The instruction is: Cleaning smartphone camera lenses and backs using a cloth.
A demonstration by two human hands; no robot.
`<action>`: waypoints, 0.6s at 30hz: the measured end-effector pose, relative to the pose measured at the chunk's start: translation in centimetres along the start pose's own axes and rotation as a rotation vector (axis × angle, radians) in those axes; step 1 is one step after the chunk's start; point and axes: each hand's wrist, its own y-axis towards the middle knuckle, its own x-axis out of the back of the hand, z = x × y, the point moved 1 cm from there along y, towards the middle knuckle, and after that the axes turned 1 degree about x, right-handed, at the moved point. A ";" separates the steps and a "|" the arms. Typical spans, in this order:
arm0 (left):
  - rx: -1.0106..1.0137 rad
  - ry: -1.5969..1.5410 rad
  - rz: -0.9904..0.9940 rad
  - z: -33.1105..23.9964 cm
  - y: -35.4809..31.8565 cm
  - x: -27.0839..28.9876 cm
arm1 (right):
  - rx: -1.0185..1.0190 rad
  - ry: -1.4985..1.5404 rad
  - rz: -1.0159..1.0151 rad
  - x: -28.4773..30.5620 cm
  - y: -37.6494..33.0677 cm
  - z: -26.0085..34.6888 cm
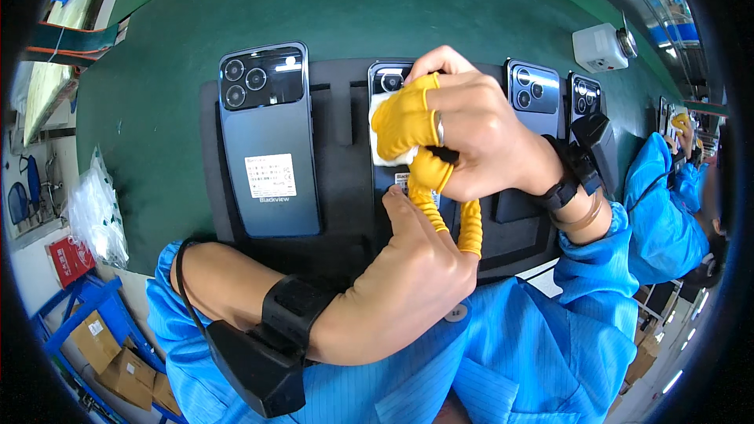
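A dark blue smartphone (382,177) lies back side up in front of me, its camera block at the far end. My right hand (471,122) wears yellow finger cots and pinches a folded white cloth (390,160), pressed to the phone's back below the cameras. At the near end my left hand (420,271) grips the same phone, thumb on its left edge; its yellow-covered fingers are on the other side. A label on the back is partly hidden by my fingers. Another blue smartphone (271,137) with a white label lies to the left, untouched.
The phones rest on a black foam tray (342,110) on a green tabletop (165,102). Farther right are a phone (534,90) and another (583,94). A white metal-topped bottle (601,49) stands behind them. Clear plastic bags (98,212) hang over the left edge. A blue-sleeved person (667,212) works at right.
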 end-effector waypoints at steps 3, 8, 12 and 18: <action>0.007 -0.001 0.046 -0.1 -0.3 0.3 | -0.007 -0.006 0.092 0.2 0.0 0.4; 0.016 0.028 -0.049 -0.1 -0.1 -0.7 | -0.085 -0.081 -0.027 1.7 -0.4 0.4; 0.012 0.049 -0.001 -0.2 -0.3 -0.4 | -0.059 -0.182 -0.206 1.0 0.6 -0.1; 0.008 0.018 0.005 0.0 -0.2 -0.2 | -0.013 -0.147 0.000 0.0 -0.3 -0.1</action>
